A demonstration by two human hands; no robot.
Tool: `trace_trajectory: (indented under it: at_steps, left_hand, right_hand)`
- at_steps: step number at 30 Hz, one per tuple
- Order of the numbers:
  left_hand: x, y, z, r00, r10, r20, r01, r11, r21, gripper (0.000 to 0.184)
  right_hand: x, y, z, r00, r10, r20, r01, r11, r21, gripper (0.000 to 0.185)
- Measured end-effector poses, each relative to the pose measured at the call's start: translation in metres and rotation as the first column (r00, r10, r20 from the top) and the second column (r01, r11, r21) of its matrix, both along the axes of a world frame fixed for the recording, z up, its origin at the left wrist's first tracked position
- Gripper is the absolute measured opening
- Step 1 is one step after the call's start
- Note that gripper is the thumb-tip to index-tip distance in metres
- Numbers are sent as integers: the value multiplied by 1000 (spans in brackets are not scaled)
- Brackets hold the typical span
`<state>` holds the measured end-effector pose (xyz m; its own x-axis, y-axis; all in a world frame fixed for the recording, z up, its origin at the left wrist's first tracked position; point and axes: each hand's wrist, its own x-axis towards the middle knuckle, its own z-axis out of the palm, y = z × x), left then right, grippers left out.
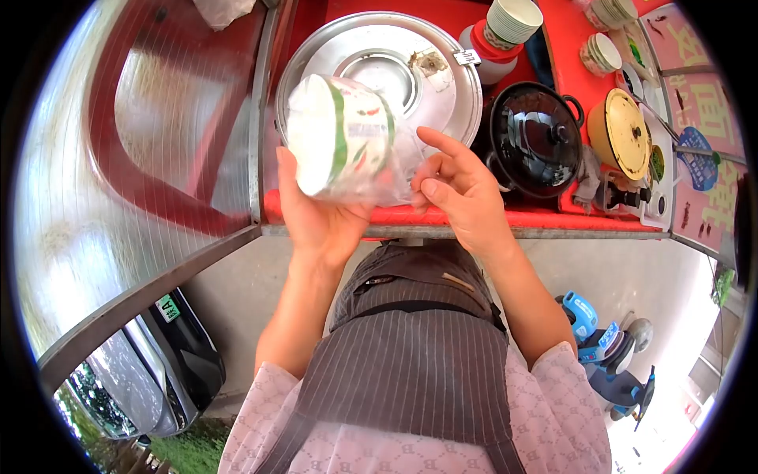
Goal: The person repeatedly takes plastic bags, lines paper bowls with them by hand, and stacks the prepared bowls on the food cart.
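Note:
In the head view, my left hand (320, 217) supports a white paper bowl (359, 134) with a green band and small red and green prints. It lies tilted on its side inside a clear plastic bag (404, 162). Whether several bowls are nested in there I cannot tell. My right hand (462, 189) is at the bag's right end, thumb and curled fingers closed on the thin film, forefinger stretched out. Behind the bowl lies a large round metal lid (450, 87) with a ringed centre.
Right of the metal lid stands a black lidded pot (535, 138), then a yellow lidded pot (628, 130). Stacked paper bowls (515, 20) stand at the back. A metal frame edge (474, 231) borders the red counter (545, 223). Blue scooters (604, 344) and a parked car (170, 363) are beyond.

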<state>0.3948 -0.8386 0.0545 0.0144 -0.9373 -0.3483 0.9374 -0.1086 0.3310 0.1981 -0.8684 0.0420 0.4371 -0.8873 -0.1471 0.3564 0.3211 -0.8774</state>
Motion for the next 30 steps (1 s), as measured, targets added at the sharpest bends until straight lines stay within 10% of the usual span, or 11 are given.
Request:
trace_trajectory:
  at_steps: [5,8,12,16,18,22,30]
  left_hand:
    - [-25,15,23,951,-146,272,131,989,73,78]
    - [-34,24,26,877,-307,370,289,951,105,87]
    - [-42,24,22,899,-317,304,291,948,129,94]
    - [-27,14,-16,760,-83,645,92,996,19,76]
    - [-24,14,-24,315,-112,943,130,989,74,63]
    - [-62,20,-20,428,-14,904,231,968,-95,67]
    - [-94,6,-35,824,-182,536,206,978,14,74]
  right_hand:
    - [0,-2,-12,914,-242,-327,152,949,-276,30]
    - [-3,-9,-5,941,-263,-213,154,893,-422,26]
    - [-15,-12,-9,937,-199,-288,71,914,-400,20]
    - [-27,-3,17,735,-561,-380,244,743,-624,18]
    - [-23,12,43,817,-445,-366,117,751,-650,20]
    - [-8,14,34,639,-260,-724,-339,750,-568,25]
    - [-46,-5,32,782,-170,-599,-285,758,-587,27]
